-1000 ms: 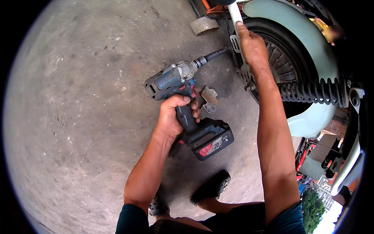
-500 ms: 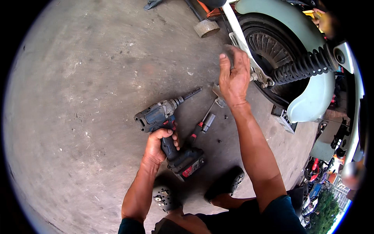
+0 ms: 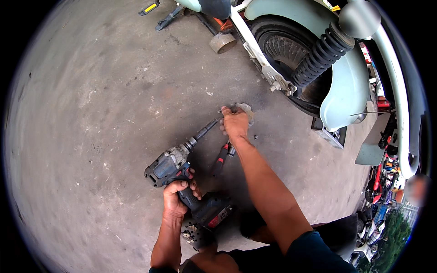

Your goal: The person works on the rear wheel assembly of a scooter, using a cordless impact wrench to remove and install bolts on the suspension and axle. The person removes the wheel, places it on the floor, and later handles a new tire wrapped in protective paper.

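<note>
My left hand (image 3: 177, 194) is wrapped round the grip of a dark blue and grey cordless impact wrench (image 3: 167, 164). A long socket on its nose points up and right. My right hand (image 3: 235, 123) is low near the floor beyond the nose, fingers drawn together. What they pinch, if anything, is hidden. Beside those fingers a greyish metal bracket (image 3: 248, 113) lies on the floor. Under my right wrist lies a tool with a red and black handle (image 3: 221, 158), with a metal socket (image 3: 231, 150) against it, both partly covered. A small dark bolt (image 3: 256, 137) lies right of the wrist.
A pale green scooter fills the upper right, with its rear wheel (image 3: 284, 48), black coil shock absorber (image 3: 322, 57) and pale fender (image 3: 346, 98). A grey crate (image 3: 328, 133) stands beneath the fender. A roll of tape (image 3: 222, 43) lies near the scooter's stand.
My right hand has come away from the scooter's wheel arm, down and left to the bracket, its fingers closing. The impact wrench shifted slightly left in my left hand. The whole view has shifted.
</note>
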`<state>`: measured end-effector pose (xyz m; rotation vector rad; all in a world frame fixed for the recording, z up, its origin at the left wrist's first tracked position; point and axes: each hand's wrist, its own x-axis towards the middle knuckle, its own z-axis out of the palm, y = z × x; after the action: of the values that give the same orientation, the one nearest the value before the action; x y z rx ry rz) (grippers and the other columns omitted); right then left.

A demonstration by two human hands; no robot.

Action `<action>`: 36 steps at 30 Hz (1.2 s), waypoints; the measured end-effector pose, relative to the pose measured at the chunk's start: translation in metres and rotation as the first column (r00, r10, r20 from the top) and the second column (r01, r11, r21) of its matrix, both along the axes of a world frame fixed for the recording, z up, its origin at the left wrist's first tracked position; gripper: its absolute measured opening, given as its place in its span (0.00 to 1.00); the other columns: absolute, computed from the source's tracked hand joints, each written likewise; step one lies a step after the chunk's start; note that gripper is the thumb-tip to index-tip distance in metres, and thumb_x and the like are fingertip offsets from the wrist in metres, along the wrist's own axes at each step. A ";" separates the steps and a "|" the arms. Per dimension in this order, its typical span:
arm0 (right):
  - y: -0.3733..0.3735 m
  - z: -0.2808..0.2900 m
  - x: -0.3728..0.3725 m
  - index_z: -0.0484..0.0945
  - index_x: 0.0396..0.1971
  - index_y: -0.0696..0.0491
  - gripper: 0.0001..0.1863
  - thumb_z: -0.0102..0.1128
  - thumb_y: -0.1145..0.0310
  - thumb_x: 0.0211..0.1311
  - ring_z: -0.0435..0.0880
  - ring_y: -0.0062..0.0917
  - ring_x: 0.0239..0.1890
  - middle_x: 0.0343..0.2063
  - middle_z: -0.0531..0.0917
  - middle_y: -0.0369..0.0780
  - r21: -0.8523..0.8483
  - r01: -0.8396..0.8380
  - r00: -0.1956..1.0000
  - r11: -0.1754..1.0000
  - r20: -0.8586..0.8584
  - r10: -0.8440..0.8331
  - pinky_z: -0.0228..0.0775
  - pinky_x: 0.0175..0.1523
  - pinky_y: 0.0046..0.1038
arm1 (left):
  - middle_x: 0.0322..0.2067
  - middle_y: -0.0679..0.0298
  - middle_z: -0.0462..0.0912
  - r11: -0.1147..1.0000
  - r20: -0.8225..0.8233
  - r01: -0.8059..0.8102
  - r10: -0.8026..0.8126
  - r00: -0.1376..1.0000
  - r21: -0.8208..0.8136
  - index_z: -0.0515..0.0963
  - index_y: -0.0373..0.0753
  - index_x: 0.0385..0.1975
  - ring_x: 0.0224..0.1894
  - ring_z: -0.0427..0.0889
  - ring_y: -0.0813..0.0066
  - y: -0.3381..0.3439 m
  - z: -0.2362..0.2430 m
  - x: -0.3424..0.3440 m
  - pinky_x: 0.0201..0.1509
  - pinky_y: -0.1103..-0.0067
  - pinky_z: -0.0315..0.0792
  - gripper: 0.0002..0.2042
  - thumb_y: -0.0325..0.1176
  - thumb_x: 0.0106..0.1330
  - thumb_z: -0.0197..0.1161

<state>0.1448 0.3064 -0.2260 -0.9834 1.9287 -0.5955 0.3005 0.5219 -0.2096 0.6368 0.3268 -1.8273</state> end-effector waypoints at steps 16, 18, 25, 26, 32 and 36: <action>-0.029 0.045 -0.095 0.76 0.43 0.49 0.09 0.56 0.61 0.69 0.82 0.30 0.38 0.37 0.82 0.38 -0.110 0.417 0.659 0.902 0.720 -0.217 0.76 0.42 0.33 | 0.23 0.62 0.74 0.990 0.039 -0.133 0.131 0.991 0.051 0.73 0.37 0.47 0.22 0.74 0.66 0.025 -0.043 -0.005 0.26 0.67 0.73 0.22 0.36 0.50 0.61; -0.040 0.040 -0.090 0.76 0.43 0.49 0.09 0.56 0.62 0.69 0.83 0.31 0.38 0.37 0.83 0.38 -0.029 0.348 0.637 0.937 0.741 -0.213 0.77 0.43 0.33 | 0.23 0.62 0.74 0.986 0.054 -0.161 0.159 0.986 0.034 0.73 0.36 0.47 0.22 0.74 0.66 0.022 -0.047 -0.001 0.26 0.67 0.74 0.21 0.36 0.51 0.61; -0.092 -0.006 -0.113 0.73 0.41 0.51 0.10 0.48 0.61 0.72 0.83 0.34 0.39 0.35 0.83 0.40 0.060 0.474 0.482 0.879 0.817 -0.316 0.77 0.43 0.38 | 0.24 0.61 0.76 0.990 0.105 -0.114 0.105 0.989 0.087 0.73 0.37 0.44 0.23 0.77 0.65 0.015 -0.048 0.010 0.26 0.67 0.76 0.19 0.33 0.51 0.61; -0.096 -0.008 -0.112 0.73 0.41 0.52 0.12 0.44 0.60 0.74 0.84 0.34 0.38 0.34 0.83 0.40 0.040 0.469 0.519 0.882 0.796 -0.312 0.77 0.43 0.38 | 0.25 0.61 0.76 0.987 0.146 -0.108 0.091 0.985 0.115 0.73 0.37 0.44 0.24 0.77 0.65 0.017 -0.048 0.012 0.27 0.68 0.75 0.18 0.33 0.51 0.61; -0.123 -0.017 -0.111 0.74 0.35 0.51 0.13 0.45 0.58 0.72 0.83 0.31 0.30 0.27 0.81 0.37 -0.065 0.354 0.642 0.933 0.742 -0.192 0.78 0.36 0.35 | 0.26 0.61 0.77 0.971 0.296 -0.098 0.031 0.955 0.216 0.74 0.38 0.41 0.24 0.78 0.66 0.016 -0.050 0.022 0.27 0.68 0.75 0.16 0.36 0.52 0.62; -0.123 -0.022 -0.121 0.74 0.31 0.50 0.14 0.47 0.56 0.71 0.79 0.28 0.26 0.22 0.77 0.34 -0.069 0.235 0.643 0.969 0.759 -0.102 0.73 0.32 0.30 | 0.26 0.61 0.77 0.970 0.376 -0.117 0.030 0.926 0.212 0.74 0.37 0.40 0.23 0.78 0.67 0.010 -0.045 0.036 0.25 0.68 0.75 0.16 0.36 0.53 0.62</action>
<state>0.0240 0.1832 -0.2483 -0.4999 1.2184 -1.0919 0.3369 0.5317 -0.2549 1.1007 0.3059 -1.5668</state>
